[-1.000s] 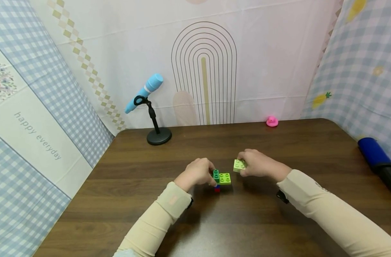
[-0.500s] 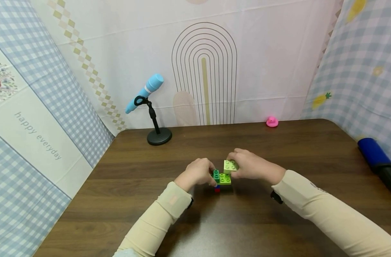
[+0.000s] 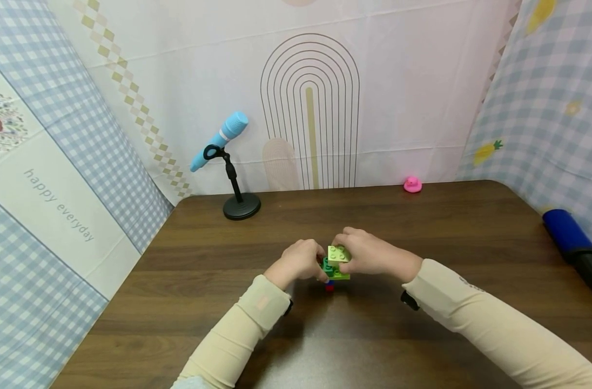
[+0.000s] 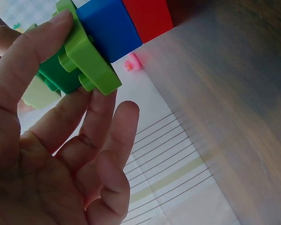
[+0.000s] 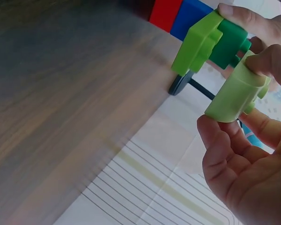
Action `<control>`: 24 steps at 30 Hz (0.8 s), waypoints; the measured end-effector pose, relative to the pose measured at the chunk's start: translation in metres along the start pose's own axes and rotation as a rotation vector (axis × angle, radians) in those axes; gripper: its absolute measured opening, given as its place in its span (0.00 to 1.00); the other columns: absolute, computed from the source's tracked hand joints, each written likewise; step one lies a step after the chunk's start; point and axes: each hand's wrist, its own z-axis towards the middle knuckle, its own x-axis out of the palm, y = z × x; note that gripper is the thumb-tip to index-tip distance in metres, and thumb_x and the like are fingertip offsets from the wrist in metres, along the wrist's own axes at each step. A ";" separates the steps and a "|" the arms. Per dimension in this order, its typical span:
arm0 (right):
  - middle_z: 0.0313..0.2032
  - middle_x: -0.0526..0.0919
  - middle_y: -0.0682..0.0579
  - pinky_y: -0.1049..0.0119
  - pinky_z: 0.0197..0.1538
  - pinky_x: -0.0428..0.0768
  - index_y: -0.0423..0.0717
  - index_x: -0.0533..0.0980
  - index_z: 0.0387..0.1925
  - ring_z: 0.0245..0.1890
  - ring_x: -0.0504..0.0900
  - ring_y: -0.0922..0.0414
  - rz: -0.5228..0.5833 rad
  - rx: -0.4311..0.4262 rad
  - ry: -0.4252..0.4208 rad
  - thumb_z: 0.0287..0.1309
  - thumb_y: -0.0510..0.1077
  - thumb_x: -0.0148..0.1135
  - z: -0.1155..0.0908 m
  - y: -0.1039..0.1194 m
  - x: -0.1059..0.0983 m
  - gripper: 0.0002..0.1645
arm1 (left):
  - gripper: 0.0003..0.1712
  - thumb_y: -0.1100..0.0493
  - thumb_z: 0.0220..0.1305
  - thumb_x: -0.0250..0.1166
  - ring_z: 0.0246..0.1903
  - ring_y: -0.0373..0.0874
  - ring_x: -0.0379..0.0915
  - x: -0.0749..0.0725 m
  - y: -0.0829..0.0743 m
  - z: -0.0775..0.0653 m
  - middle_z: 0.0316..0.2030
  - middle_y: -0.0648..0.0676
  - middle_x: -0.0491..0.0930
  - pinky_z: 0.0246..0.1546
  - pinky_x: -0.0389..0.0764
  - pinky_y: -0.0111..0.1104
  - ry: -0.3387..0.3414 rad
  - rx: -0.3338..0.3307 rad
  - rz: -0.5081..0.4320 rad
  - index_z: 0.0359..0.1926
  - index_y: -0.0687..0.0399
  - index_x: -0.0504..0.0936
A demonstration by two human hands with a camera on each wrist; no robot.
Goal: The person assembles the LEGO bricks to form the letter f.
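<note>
In the head view my left hand [image 3: 301,257] steadies a small stack of toy building bricks at mid-table. From the bottom up, the stack has a red brick [image 5: 165,14], a blue brick [image 5: 189,19], a wider lime green brick [image 5: 196,44] and a dark green brick [image 5: 228,43]. My left thumb and fingers pinch it at the two green bricks. Between thumb and fingers, my right hand [image 3: 369,253] holds a pale green brick [image 3: 337,254], studs up. It sits right at the dark green brick's studs, slightly tilted in the right wrist view, and overhangs the lime green brick.
At the back left, a blue toy microphone [image 3: 233,125] leans in a black stand [image 3: 241,206]. A pink toy duck [image 3: 412,185] sits by the rear edge of the wooden table [image 3: 203,335]. A blue-and-black cylinder [image 3: 570,237] lies at the right edge.
My right hand has moved left with the pale green brick, from beside the stack to over the dark green brick. My left hand and the stack have stayed in place.
</note>
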 end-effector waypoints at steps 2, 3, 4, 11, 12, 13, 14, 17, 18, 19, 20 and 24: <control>0.30 0.68 0.54 0.69 0.28 0.68 0.41 0.73 0.38 0.27 0.67 0.59 -0.006 -0.009 -0.001 0.39 0.43 0.65 0.001 0.002 0.001 0.20 | 0.16 0.52 0.34 0.74 0.23 0.38 0.67 0.000 0.000 0.000 0.20 0.41 0.73 0.22 0.68 0.30 0.005 -0.001 0.002 0.28 0.48 0.81; 0.30 0.68 0.54 0.69 0.28 0.68 0.40 0.73 0.38 0.27 0.67 0.59 -0.006 -0.013 0.001 0.39 0.43 0.65 0.001 0.003 0.001 0.20 | 0.16 0.52 0.34 0.74 0.22 0.38 0.67 0.000 0.000 0.000 0.20 0.42 0.73 0.22 0.68 0.30 0.009 -0.003 0.001 0.28 0.48 0.80; 0.29 0.68 0.54 0.69 0.28 0.68 0.40 0.73 0.38 0.27 0.67 0.59 -0.008 -0.016 0.005 0.39 0.43 0.65 0.001 0.004 0.001 0.20 | 0.16 0.52 0.34 0.74 0.22 0.38 0.68 0.000 0.000 0.000 0.19 0.42 0.73 0.22 0.68 0.30 0.012 -0.006 0.002 0.27 0.48 0.80; 0.27 0.67 0.55 0.70 0.27 0.68 0.41 0.75 0.37 0.26 0.67 0.60 -0.009 -0.042 0.033 0.40 0.43 0.65 0.005 0.008 0.000 0.19 | 0.14 0.51 0.34 0.74 0.22 0.39 0.67 0.001 0.001 0.001 0.19 0.42 0.73 0.21 0.68 0.31 0.021 -0.032 0.007 0.23 0.48 0.79; 0.27 0.67 0.55 0.71 0.27 0.68 0.41 0.75 0.37 0.26 0.67 0.60 -0.013 -0.051 0.035 0.40 0.42 0.65 0.006 0.008 0.000 0.18 | 0.14 0.51 0.34 0.74 0.22 0.39 0.67 0.001 0.001 0.001 0.19 0.42 0.73 0.21 0.68 0.31 0.021 -0.034 0.009 0.23 0.47 0.78; 0.27 0.66 0.55 0.71 0.27 0.68 0.41 0.75 0.36 0.26 0.66 0.60 -0.015 -0.061 0.039 0.39 0.42 0.65 0.006 0.008 -0.001 0.18 | 0.14 0.51 0.33 0.74 0.22 0.39 0.67 0.001 0.001 0.001 0.18 0.43 0.73 0.21 0.68 0.31 0.020 -0.034 0.011 0.22 0.48 0.78; 0.26 0.67 0.55 0.71 0.27 0.67 0.40 0.75 0.36 0.25 0.66 0.59 -0.018 -0.073 0.041 0.39 0.42 0.65 0.007 0.009 -0.001 0.17 | 0.14 0.51 0.33 0.74 0.21 0.39 0.67 0.001 0.001 0.001 0.18 0.43 0.73 0.21 0.68 0.31 0.020 -0.036 0.012 0.22 0.48 0.78; 0.26 0.67 0.55 0.71 0.26 0.67 0.40 0.76 0.35 0.25 0.66 0.60 -0.030 -0.096 0.046 0.38 0.41 0.65 0.009 0.010 -0.002 0.17 | 0.15 0.51 0.33 0.74 0.21 0.40 0.67 0.001 0.001 0.002 0.18 0.43 0.73 0.21 0.68 0.31 0.020 -0.042 0.015 0.21 0.48 0.77; 0.26 0.67 0.55 0.71 0.26 0.67 0.39 0.76 0.34 0.25 0.66 0.60 -0.032 -0.101 0.049 0.38 0.40 0.65 0.009 0.011 -0.003 0.17 | 0.15 0.51 0.33 0.74 0.21 0.40 0.67 0.002 0.001 0.002 0.18 0.43 0.73 0.21 0.68 0.31 0.020 -0.043 0.016 0.21 0.48 0.77; 0.26 0.67 0.55 0.71 0.26 0.67 0.39 0.76 0.34 0.25 0.66 0.60 -0.033 -0.104 0.052 0.37 0.40 0.65 0.010 0.011 -0.003 0.16 | 0.15 0.51 0.33 0.74 0.21 0.40 0.67 0.002 0.001 0.002 0.18 0.44 0.73 0.20 0.68 0.31 0.021 -0.045 0.017 0.21 0.48 0.77; 0.25 0.67 0.55 0.71 0.27 0.67 0.39 0.76 0.34 0.25 0.66 0.60 -0.035 -0.106 0.056 0.37 0.40 0.65 0.010 0.012 -0.003 0.16 | 0.16 0.51 0.33 0.75 0.21 0.40 0.67 0.001 0.001 0.003 0.18 0.44 0.73 0.20 0.67 0.31 0.022 -0.046 0.018 0.21 0.48 0.76; 0.26 0.68 0.54 0.71 0.28 0.68 0.39 0.76 0.34 0.26 0.67 0.59 -0.028 -0.090 0.075 0.38 0.40 0.65 0.012 0.012 -0.005 0.16 | 0.17 0.51 0.32 0.75 0.20 0.40 0.66 -0.001 0.001 0.002 0.18 0.45 0.72 0.20 0.67 0.32 0.028 -0.026 0.022 0.21 0.49 0.75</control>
